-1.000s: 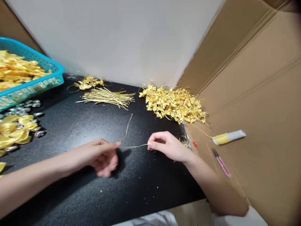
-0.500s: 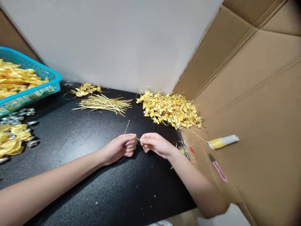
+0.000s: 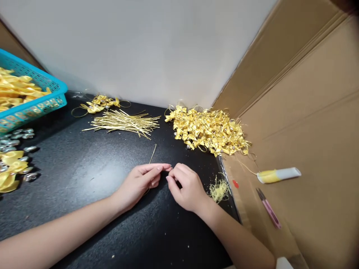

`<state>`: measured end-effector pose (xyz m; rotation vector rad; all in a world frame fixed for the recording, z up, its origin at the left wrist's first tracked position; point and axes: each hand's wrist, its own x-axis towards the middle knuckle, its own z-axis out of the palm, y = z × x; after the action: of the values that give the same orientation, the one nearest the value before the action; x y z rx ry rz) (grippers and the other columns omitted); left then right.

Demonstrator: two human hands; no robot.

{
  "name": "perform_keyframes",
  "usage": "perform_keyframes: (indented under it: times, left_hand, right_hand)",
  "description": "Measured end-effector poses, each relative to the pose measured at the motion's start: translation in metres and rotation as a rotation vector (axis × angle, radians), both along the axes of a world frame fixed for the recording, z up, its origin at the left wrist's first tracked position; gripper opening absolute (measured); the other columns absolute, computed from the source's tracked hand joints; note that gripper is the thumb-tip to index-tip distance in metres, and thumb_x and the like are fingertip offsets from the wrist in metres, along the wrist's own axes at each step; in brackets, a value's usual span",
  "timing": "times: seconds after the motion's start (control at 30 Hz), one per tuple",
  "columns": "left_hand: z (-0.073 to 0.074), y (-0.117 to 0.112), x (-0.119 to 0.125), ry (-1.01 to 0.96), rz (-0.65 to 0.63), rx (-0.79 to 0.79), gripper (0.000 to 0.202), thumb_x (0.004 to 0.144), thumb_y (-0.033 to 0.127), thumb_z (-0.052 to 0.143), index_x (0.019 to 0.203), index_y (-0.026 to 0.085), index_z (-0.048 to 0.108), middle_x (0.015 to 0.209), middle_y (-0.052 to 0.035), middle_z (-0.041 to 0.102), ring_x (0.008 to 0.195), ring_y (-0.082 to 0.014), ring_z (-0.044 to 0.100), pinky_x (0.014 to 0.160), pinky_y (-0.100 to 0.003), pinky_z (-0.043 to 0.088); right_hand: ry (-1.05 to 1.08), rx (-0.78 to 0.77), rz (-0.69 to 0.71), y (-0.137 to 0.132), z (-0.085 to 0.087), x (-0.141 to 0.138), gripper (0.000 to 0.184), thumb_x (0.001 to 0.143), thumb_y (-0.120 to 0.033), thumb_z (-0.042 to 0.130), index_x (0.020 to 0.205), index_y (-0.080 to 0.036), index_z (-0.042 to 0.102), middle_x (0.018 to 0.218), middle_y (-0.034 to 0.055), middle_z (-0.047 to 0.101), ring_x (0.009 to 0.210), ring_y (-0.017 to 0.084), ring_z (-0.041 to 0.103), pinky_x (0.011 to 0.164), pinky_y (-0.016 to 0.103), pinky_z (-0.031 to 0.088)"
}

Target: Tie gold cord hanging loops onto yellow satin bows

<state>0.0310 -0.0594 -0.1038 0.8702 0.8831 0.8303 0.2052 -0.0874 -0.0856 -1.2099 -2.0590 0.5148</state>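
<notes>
My left hand [image 3: 143, 183] is closed, its thumb and index finger pinching a thin gold cord [image 3: 153, 153]. One end of the cord rises behind the hand, and a bit of it curves out below. My right hand [image 3: 186, 186] has its fingers curled at the left fingertips, where the cord is worked between both hands. The fingers hide the stretch of cord there. Beyond the hands lies a bundle of cut gold cords [image 3: 123, 123]. A heap of yellow ribbon bows [image 3: 207, 129] with cord loops and silver beads lies at the back right.
At left stand a blue basket [image 3: 53, 87] of yellow bows, with silver beads [image 3: 30, 177] and loose bows [image 3: 11, 168] before it. A few looped bows [image 3: 101, 102] lie at the back. Thread scraps [image 3: 219, 189], pink snips [image 3: 269, 209] and a yellow-thread tube [image 3: 279, 175] are at right.
My right hand has turned knuckles-up, its fingers now curled against the left fingertips. The left index finger has stretched out from a fist. The short span of cord between the hands is now hidden.
</notes>
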Motion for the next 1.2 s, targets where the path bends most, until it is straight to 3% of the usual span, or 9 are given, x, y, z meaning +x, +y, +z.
perform_keyframes:
  times: [0.07,0.2,0.3,0.47,0.67,0.77,1.03,1.2]
  left_hand:
    - [0.002,-0.003,-0.003,0.140,-0.051,0.156,0.031,0.084,0.044,0.068,0.095,0.017,0.078,0.056,0.0015,0.053,0.054,-0.0094,0.041,0.050,-0.019,0.034]
    - [0.009,-0.007,-0.004,0.327,-0.161,0.483,0.021,0.090,0.032,0.060,0.086,0.021,0.078,0.080,-0.0034,0.070,0.075,-0.0163,0.061,0.071,-0.025,0.047]
    - [0.010,-0.009,-0.003,0.409,-0.203,0.614,0.021,0.091,0.026,0.056,0.085,0.021,0.076,0.086,-0.0040,0.073,0.079,-0.0177,0.065,0.074,-0.026,0.049]
    - [0.009,-0.011,-0.001,0.488,-0.212,0.721,0.020,0.091,0.025,0.055,0.079,0.020,0.070,0.073,-0.0017,0.067,0.067,-0.0153,0.062,0.065,-0.023,0.045]
    - [0.013,-0.008,-0.002,0.461,-0.142,0.599,0.027,0.088,0.027,0.052,0.065,0.019,0.062,0.063,0.0007,0.060,0.061,-0.0134,0.054,0.060,-0.022,0.041]
    - [0.014,-0.006,-0.003,0.408,-0.074,0.480,0.025,0.085,0.027,0.052,0.063,0.019,0.061,0.061,0.0023,0.057,0.059,-0.0122,0.050,0.058,-0.021,0.039]
    - [0.016,-0.007,0.000,0.375,-0.034,0.407,0.028,0.083,0.031,0.052,0.058,0.018,0.056,0.054,0.0042,0.048,0.054,-0.0107,0.044,0.053,-0.020,0.036]
    - [0.017,-0.010,0.001,0.365,0.033,0.377,0.025,0.083,0.032,0.058,0.064,0.018,0.064,0.055,0.0032,0.054,0.053,-0.0108,0.046,0.052,-0.021,0.037]
  right_hand:
    - [-0.143,0.139,-0.002,0.000,0.000,0.002,0.023,0.095,-0.020,0.041,0.077,-0.017,0.056,0.076,0.0043,0.057,0.072,0.015,0.050,0.069,0.029,0.039]
    - [-0.307,0.270,0.013,0.002,-0.001,0.006,0.029,0.098,-0.022,0.038,0.076,-0.018,0.056,0.073,0.0044,0.057,0.070,0.017,0.048,0.068,0.031,0.035]
    - [-0.334,0.239,0.041,0.003,-0.001,0.007,0.029,0.099,-0.021,0.037,0.078,-0.018,0.056,0.075,0.0051,0.058,0.072,0.018,0.048,0.068,0.032,0.034]
    - [-0.208,0.082,0.065,0.003,-0.001,0.005,0.027,0.098,-0.021,0.036,0.080,-0.019,0.055,0.078,0.0046,0.057,0.075,0.017,0.049,0.071,0.031,0.037]
    - [0.244,-0.278,0.028,0.006,0.003,0.004,0.012,0.094,-0.025,0.052,0.084,-0.019,0.057,0.080,0.0005,0.055,0.075,0.012,0.053,0.070,0.025,0.042]
    - [0.301,-0.351,0.038,0.006,0.002,0.003,0.007,0.085,-0.024,0.063,0.090,-0.020,0.059,0.087,0.0012,0.058,0.082,0.014,0.055,0.075,0.026,0.044]
    - [0.308,-0.404,0.041,0.003,-0.001,-0.005,0.011,0.085,-0.019,0.063,0.078,-0.020,0.056,0.083,0.0002,0.061,0.084,0.014,0.057,0.079,0.028,0.044]
    - [0.217,-0.259,-0.005,0.000,-0.003,-0.004,0.012,0.088,-0.020,0.061,0.077,-0.020,0.056,0.081,0.0005,0.061,0.081,0.015,0.055,0.078,0.029,0.043]
